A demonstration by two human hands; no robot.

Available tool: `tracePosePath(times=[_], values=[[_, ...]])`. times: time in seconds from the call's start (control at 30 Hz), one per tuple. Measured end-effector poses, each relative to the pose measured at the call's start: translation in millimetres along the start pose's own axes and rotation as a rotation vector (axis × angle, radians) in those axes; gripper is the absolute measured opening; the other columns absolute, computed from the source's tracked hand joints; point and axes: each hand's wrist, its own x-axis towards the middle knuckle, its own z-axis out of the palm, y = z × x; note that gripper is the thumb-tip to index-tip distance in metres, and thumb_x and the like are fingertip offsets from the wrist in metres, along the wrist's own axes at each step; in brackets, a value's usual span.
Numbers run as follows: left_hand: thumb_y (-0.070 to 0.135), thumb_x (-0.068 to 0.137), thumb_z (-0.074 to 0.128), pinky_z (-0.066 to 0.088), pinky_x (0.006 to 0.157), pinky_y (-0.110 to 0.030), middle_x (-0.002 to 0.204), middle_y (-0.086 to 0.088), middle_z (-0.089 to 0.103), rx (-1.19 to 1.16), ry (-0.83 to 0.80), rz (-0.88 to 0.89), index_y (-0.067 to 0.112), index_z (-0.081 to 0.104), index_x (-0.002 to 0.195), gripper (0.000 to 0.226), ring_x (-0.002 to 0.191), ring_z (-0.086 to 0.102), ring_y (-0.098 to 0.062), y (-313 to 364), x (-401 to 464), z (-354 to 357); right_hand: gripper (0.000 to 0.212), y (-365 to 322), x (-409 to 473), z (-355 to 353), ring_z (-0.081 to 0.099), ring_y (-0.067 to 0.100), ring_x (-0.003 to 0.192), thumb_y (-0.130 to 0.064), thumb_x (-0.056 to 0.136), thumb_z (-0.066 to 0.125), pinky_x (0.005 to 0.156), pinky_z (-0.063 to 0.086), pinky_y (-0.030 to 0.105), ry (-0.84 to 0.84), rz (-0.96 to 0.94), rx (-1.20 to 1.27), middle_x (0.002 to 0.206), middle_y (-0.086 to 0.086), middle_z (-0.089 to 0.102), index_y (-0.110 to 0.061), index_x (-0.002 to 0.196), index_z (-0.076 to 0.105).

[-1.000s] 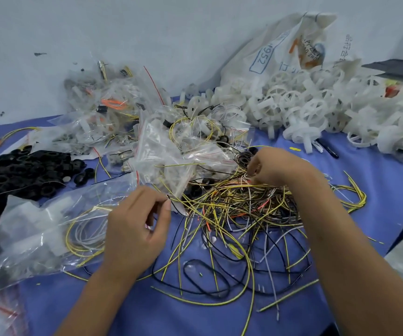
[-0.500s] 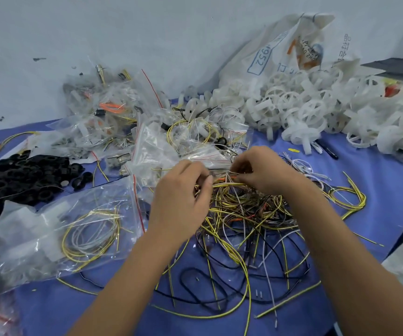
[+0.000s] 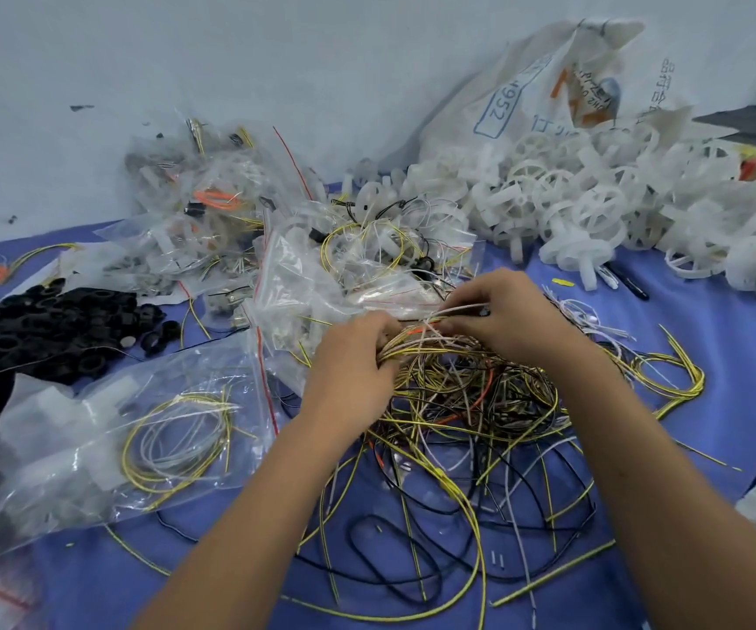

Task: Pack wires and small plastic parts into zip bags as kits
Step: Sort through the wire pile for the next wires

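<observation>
Item: wire tangle (image 3: 471, 402), loose on the blue table (image 3: 730, 356), just right of the filled zip bag (image 3: 139, 443). Strands pinched by left hand (image 3: 353, 361) and right hand (image 3: 503, 311), fingers curled. Judged light, limp, snag-prone; best taken singly near an end.

Your left hand (image 3: 353, 361) and right hand (image 3: 510, 313) meet close together, fingers curled in a pinch, forearms angling inward from below.

White sack (image 3: 544, 84) against wall: boxed blue number "1952"; other print on it unreadable.
</observation>
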Motion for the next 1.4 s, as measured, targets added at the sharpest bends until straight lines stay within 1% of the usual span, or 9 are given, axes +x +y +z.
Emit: tracePosePath(times=[0.27, 0.4, 0.53, 0.7, 0.97, 1.03, 1.2, 1.27, 1.4], values=[[0.027, 0.088, 0.079, 0.057, 0.076, -0.031, 0.079, 0.007, 0.073, -0.183, 0.038, -0.132, 0.026, 0.075, 0.086, 0.005, 0.078, 0.069, -0.010, -5.6, -5.7, -3.4, 0.008, 8.7, 1.4, -3.1, 0.061, -0.005, 0.055, -0.023, 0.083, 0.083, 0.051, 0.039, 0.008, 0.140, 0.141, 0.177, 0.069, -0.009, 0.071, -0.020, 0.090, 0.081], [0.045, 0.103, 0.053, 0.054, 0.084, -0.051, 0.086, -0.018, 0.074, -0.318, -0.010, -0.208, 0.007, 0.072, 0.087, 0.045, 0.086, 0.070, -0.035, -3.0, -2.2, -9.6, 0.005, 5.0, -5.1, -10.5, 0.062, 0.004, 0.063, -0.027, 0.082, 0.083, 0.057, 0.046, 0.017, 0.064, 0.073, 0.405, 0.073, 0.000, 0.075, -0.023, 0.086, 0.081], [0.034, 0.099, 0.065, 0.047, 0.067, -0.027, 0.072, 0.009, 0.072, -0.258, -0.047, -0.192, 0.022, 0.075, 0.086, 0.021, 0.066, 0.065, -0.006, 1.0, 3.6, -9.5, 0.002, 7.8, -9.4, -18.8, 0.062, 0.001, 0.063, -0.022, 0.083, 0.083, 0.057, 0.045, 0.012, -0.046, 0.028, 0.472, 0.073, -0.002, 0.074, -0.022, 0.083, 0.081], [0.023, 0.094, 0.072, 0.044, 0.065, -0.022, 0.079, 0.008, 0.074, -0.221, 0.006, -0.186, 0.022, 0.076, 0.088, 0.008, 0.076, 0.068, -0.010, 1.4, 4.6, -3.2, 0.007, 14.1, -14.4, -20.5, 0.061, 0.002, 0.061, -0.029, 0.087, 0.078, 0.056, 0.043, 0.012, -0.120, 0.073, 0.378, 0.074, -0.001, 0.075, -0.023, 0.084, 0.080], [0.022, 0.095, 0.070, 0.046, 0.068, -0.021, 0.080, 0.012, 0.073, -0.201, 0.069, -0.203, 0.023, 0.076, 0.087, 0.011, 0.079, 0.067, -0.003, -0.1, 4.0, 0.0, 0.016, 22.2, -10.9, -13.8, 0.056, 0.003, 0.049, -0.026, 0.092, 0.074, 0.049, 0.044, 0.020, 0.123, 0.207, 0.185, 0.062, -0.005, 0.070, -0.022, 0.076, 0.078], [0.016, 0.094, 0.070, 0.045, 0.066, -0.016, 0.078, 0.016, 0.070, -0.144, 0.111, -0.182, 0.026, 0.074, 0.085, 0.013, 0.076, 0.064, 0.002, 1.0, 3.1, -0.7, 0.020, 25.2, -10.2, -15.7, 0.057, 0.004, 0.049, -0.028, 0.094, 0.072, 0.053, 0.047, 0.027, 0.089, 0.246, 0.125, 0.062, -0.002, 0.071, -0.020, 0.076, 0.077], [0.025, 0.093, 0.069, 0.047, 0.072, -0.029, 0.095, 0.010, 0.059, 0.075, 0.332, 0.079, 0.027, 0.068, 0.090, 0.004, 0.081, 0.059, -0.010, 18.6, -4.4, 4.6, 0.013, 23.6, -10.5, -16.9, 0.064, 0.015, 0.069, -0.034, 0.094, 0.071, 0.065, 0.050, 0.032, -0.150, 0.260, -0.066, 0.075, -0.001, 0.074, -0.027, 0.087, 0.080], [0.036, 0.094, 0.068, 0.046, 0.075, -0.030, 0.098, 0.010, 0.058, 0.093, 0.244, 0.227, 0.027, 0.068, 0.095, 0.009, 0.087, 0.058, -0.012, 25.8, -5.3, 9.1, 0.006, 18.4, -8.4, -15.3, 0.064, 0.004, 0.073, -0.032, 0.091, 0.074, 0.060, 0.046, 0.026, -0.209, 0.252, -0.114, 0.077, -0.013, 0.072, -0.030, 0.086, 0.077], [0.063, 0.089, 0.064, 0.047, 0.087, -0.036, 0.110, 0.010, 0.059, 0.242, -0.161, 0.271, 0.032, 0.065, 0.116, 0.041, 0.105, 0.052, -0.014, 24.1, -8.6, 21.8, 0.029, 12.6, -0.6, -8.0, 0.055, 0.000, 0.059, -0.026, 0.086, 0.078, 0.052, 0.035, 0.023, -0.220, 0.267, -0.242, 0.062, -0.012, 0.062, -0.029, 0.062, 0.062]])
